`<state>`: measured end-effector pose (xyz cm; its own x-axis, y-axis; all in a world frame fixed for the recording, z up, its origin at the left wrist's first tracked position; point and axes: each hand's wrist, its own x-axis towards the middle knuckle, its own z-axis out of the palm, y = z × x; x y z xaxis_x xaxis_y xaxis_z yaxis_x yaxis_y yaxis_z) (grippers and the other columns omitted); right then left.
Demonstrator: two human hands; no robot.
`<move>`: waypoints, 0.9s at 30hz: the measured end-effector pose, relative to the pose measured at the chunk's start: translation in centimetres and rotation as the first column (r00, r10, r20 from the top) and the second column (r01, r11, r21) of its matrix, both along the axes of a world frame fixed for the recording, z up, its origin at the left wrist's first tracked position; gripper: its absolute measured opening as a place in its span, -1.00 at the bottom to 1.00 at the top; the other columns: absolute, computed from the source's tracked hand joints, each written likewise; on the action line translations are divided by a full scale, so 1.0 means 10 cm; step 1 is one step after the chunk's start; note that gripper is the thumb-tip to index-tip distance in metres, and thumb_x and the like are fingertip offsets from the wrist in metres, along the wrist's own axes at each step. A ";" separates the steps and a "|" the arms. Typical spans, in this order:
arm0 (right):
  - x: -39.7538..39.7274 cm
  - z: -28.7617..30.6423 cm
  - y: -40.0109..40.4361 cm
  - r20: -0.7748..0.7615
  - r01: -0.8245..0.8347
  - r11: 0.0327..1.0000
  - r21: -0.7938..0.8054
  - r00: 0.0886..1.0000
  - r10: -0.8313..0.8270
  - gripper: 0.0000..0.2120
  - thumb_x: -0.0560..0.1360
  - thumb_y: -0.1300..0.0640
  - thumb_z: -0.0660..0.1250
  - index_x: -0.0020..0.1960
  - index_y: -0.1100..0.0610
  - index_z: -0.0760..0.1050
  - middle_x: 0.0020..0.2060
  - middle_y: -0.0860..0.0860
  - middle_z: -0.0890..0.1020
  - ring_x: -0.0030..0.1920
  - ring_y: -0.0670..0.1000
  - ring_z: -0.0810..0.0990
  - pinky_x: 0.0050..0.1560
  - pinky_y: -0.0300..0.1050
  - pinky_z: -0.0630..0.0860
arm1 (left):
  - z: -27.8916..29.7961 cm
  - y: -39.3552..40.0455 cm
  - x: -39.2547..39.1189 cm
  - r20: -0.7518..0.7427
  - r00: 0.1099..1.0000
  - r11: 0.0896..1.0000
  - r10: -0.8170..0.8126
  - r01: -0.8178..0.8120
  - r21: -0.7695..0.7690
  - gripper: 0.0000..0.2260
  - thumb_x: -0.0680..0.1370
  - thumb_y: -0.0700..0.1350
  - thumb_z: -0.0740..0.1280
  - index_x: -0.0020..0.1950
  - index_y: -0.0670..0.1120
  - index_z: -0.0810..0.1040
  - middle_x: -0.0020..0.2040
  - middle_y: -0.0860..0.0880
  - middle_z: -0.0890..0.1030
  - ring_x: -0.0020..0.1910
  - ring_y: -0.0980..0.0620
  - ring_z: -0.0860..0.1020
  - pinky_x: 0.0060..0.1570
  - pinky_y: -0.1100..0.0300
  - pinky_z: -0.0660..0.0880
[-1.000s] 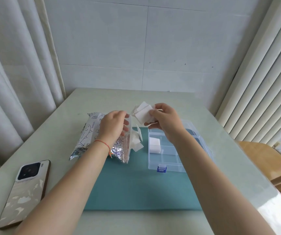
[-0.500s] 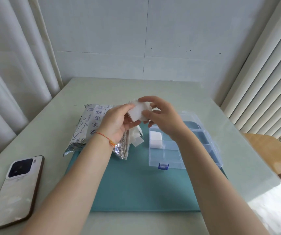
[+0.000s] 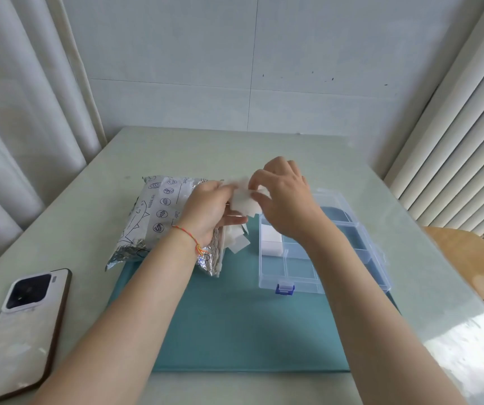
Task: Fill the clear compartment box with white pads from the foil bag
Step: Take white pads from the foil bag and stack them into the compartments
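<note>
A small stack of white pads (image 3: 243,201) is held in the air between both hands, just above the foil bag's open mouth. My left hand (image 3: 207,210) grips its left side and my right hand (image 3: 283,200) pinches its right side. The silver foil bag (image 3: 153,220) lies on its side at the left, with a few loose pads (image 3: 236,244) spilling from its opening. The clear compartment box (image 3: 351,252) stands open on the right, with white pads (image 3: 270,244) filling its far-left compartment.
A teal mat (image 3: 234,325) lies under the bag and box on the pale table. A phone (image 3: 21,328) rests face down at the near left. Curtains hang on the left, blinds on the right, and a wooden chair (image 3: 474,264) stands beyond the table's right edge.
My left hand has left the bag and joined my right hand on the stack of pads. The stack has come down slightly, closer to the bag's mouth.
</note>
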<state>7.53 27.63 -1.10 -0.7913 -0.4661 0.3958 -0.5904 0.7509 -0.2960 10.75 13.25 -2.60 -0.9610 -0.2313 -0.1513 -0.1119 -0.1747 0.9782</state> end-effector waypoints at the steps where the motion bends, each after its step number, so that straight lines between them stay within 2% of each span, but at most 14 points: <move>1: -0.03 0.02 0.02 0.034 0.006 0.996 -0.084 0.999 -0.003 -0.89 0.57 0.15 0.29 0.06 0.08 0.57 0.02 -0.01 0.39 0.12 0.07 0.37 0.12 -0.11 0.31 | 0.01 -0.02 0.00 -0.001 1.000 1.000 0.015 -0.015 -0.020 -0.87 0.62 -0.21 0.24 -0.03 -0.25 0.50 -0.15 -0.21 0.55 -0.35 -0.07 0.60 -0.39 0.13 0.62; 4: -0.06 0.12 0.11 0.222 0.131 0.917 -0.378 0.974 -0.047 -0.88 0.56 0.21 0.27 -0.01 0.13 0.59 -0.16 -0.03 0.53 -0.14 -0.02 0.49 -0.12 -0.25 0.32 | 0.01 -0.09 -0.01 -0.013 0.998 0.997 0.053 -0.054 -0.048 -0.87 0.63 -0.21 0.24 -0.09 -0.24 0.43 -0.09 -0.23 0.47 -0.36 -0.11 0.59 -0.41 0.12 0.62; 7: -0.02 0.18 0.18 0.470 0.246 0.729 -0.639 0.875 0.117 -0.88 0.50 0.24 0.30 -0.13 0.14 0.61 -0.36 -0.04 0.62 -0.36 -0.08 0.53 -0.28 -0.20 0.42 | -0.01 -0.10 -0.01 -0.020 0.998 0.998 0.052 -0.052 -0.040 -0.84 0.63 -0.20 0.25 -0.13 -0.23 0.44 -0.05 -0.26 0.47 -0.32 -0.16 0.59 -0.43 0.14 0.61; 8: 0.00 0.18 0.18 0.508 0.257 0.714 -0.651 0.846 0.158 -0.89 0.49 0.26 0.31 -0.14 0.15 0.61 -0.36 -0.01 0.63 -0.38 -0.06 0.54 -0.31 -0.18 0.43 | -0.02 -0.09 -0.01 -0.022 0.999 0.999 0.043 -0.044 -0.032 -0.84 0.63 -0.19 0.26 -0.12 -0.23 0.46 -0.05 -0.26 0.50 -0.33 -0.14 0.59 -0.43 0.15 0.61; 12: 0.00 0.12 0.14 0.573 0.278 0.785 -0.553 0.812 0.115 -0.92 0.45 0.28 0.31 -0.10 0.17 0.56 -0.37 0.03 0.65 -0.44 -0.04 0.53 -0.40 -0.17 0.40 | -0.02 -0.08 0.01 -0.045 0.999 1.000 -0.011 0.011 0.017 -0.87 0.60 -0.18 0.32 -0.08 -0.23 0.52 -0.14 -0.24 0.58 -0.39 -0.07 0.59 -0.39 0.17 0.61; 15: -0.01 0.09 0.13 0.583 0.277 0.793 -0.543 0.804 0.118 -0.97 0.49 0.20 0.34 -0.11 0.16 0.54 -0.34 0.04 0.66 -0.46 -0.06 0.51 -0.41 -0.17 0.40 | 0.02 -0.07 0.03 -0.074 0.997 0.999 -0.030 0.033 0.040 -0.87 0.58 -0.17 0.35 -0.06 -0.24 0.56 -0.23 -0.18 0.57 -0.45 0.00 0.59 -0.40 0.18 0.60; 19: -0.01 0.06 0.12 0.562 0.263 0.795 -0.546 0.819 0.115 -0.84 0.53 0.10 0.37 -0.11 0.20 0.55 -0.33 0.04 0.64 -0.46 -0.08 0.51 -0.42 -0.19 0.41 | 0.04 -0.06 0.05 -0.093 0.995 0.997 -0.035 0.041 0.058 -0.87 0.56 -0.15 0.36 -0.04 -0.22 0.60 -0.23 -0.16 0.57 -0.43 0.01 0.59 -0.41 0.20 0.57; 23: -0.02 0.02 0.09 0.562 0.307 0.766 -0.565 0.823 0.084 -0.80 0.51 0.10 0.39 -0.09 0.26 0.53 -0.36 0.05 0.62 -0.45 -0.07 0.53 -0.40 -0.17 0.45 | 0.03 -0.09 0.05 -0.116 0.987 0.984 -0.115 0.129 0.123 -0.91 0.55 -0.22 0.36 0.01 -0.21 0.62 -0.16 -0.14 0.65 -0.23 -0.03 0.63 -0.26 0.21 0.61; 27: -0.04 0.01 0.09 0.568 0.357 0.691 -0.628 0.818 0.093 -0.83 0.50 0.12 0.40 -0.14 0.22 0.49 -0.33 0.09 0.61 -0.41 -0.01 0.54 -0.36 -0.13 0.48 | 0.04 -0.13 0.06 -0.138 0.961 0.958 -0.242 0.259 0.123 -0.78 0.52 -0.39 0.31 0.14 -0.26 0.59 -0.02 -0.17 0.67 -0.04 -0.05 0.66 -0.06 0.20 0.61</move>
